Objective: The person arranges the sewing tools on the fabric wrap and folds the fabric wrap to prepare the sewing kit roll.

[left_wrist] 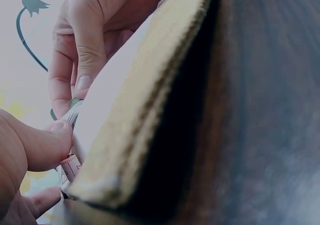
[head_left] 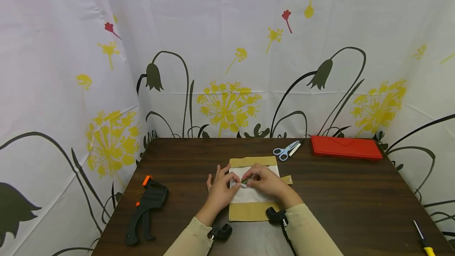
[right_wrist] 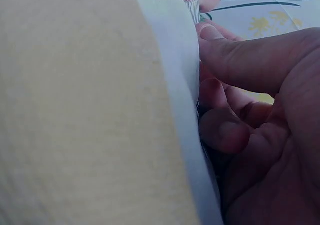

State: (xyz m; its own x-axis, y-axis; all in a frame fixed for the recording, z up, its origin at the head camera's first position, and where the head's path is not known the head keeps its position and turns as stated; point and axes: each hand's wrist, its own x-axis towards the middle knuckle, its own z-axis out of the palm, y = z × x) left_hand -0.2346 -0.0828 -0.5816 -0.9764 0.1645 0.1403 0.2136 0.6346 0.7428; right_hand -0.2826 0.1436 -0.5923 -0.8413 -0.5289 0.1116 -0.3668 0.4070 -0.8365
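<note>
A flat cloth pouch [head_left: 249, 212] with tan bands at both ends and a white middle lies under both hands; a tan strap with a metal snap sticks out at its right side. Over the white part, my left hand [head_left: 221, 190] pinches white striped strands [left_wrist: 72, 116] between thumb and finger. My right hand [head_left: 267, 184], thumb against fingers, pinches a small dark-green piece [head_left: 245, 181] at the other end of these strands; its exact kind cannot be told. Beside the left fingertips, a small white piece with red marks [left_wrist: 72, 166] shows at the pouch's edge.
Light-blue scissors [head_left: 285, 151] and a white stick [head_left: 294, 149] lie beyond the pouch, with a red case [head_left: 346, 148] to their right. A black and orange bar clamp [head_left: 148, 207] rests on the left. A yellow-handled screwdriver [head_left: 425, 242] lies at the right edge. A curtain hangs behind.
</note>
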